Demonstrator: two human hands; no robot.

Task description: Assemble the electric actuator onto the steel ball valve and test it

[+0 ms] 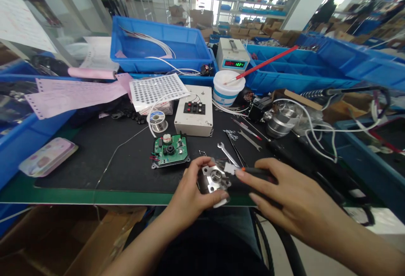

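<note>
Black-matted desk (69, 196), near edge: left hand (191, 189) curls its fingers around a shiny, lobed metal fitting (217, 176), round bore upward; right hand (287, 194), fingers closed, grips a dark-handled tool (255, 171) lengthwise left-right, tip left.

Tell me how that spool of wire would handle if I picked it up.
The spool is probably heavy for its size, being wound with metallic-looking wire. A strand trails across the mat, so it may drag or unwind. Resting on a flat end, the spool likely won't roll unless tipped.
</note>
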